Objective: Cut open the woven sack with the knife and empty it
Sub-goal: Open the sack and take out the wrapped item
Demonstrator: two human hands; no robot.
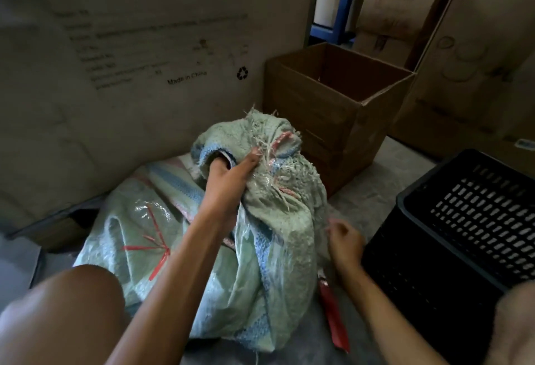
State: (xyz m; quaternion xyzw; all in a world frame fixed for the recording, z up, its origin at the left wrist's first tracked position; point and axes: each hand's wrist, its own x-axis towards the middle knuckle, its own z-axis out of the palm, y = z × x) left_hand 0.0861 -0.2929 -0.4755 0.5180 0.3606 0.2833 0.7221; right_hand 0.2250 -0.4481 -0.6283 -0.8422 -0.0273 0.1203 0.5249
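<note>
A pale green woven sack (pixel 278 249) with blue and pink stripes stands on the floor between my knees. Its frayed top is bunched up, with loose threads sticking out. My left hand (pixel 228 182) grips the bunched fabric near the top, fingers dug into a fold. My right hand (pixel 344 240) hovers at the sack's right side with curled fingers, and I cannot tell whether it pinches a thread. A red-handled knife (pixel 333 315) lies on the floor to the right of the sack, below my right wrist. A second sack (pixel 139 220) tied with red string lies behind.
An open, brown cardboard box (pixel 341 104) stands behind the sack to the right. A black slotted plastic crate (pixel 463 234) sits at my right. A large printed carton (pixel 115 61) walls off the left and back. More cartons and a blue rack stand at the far right.
</note>
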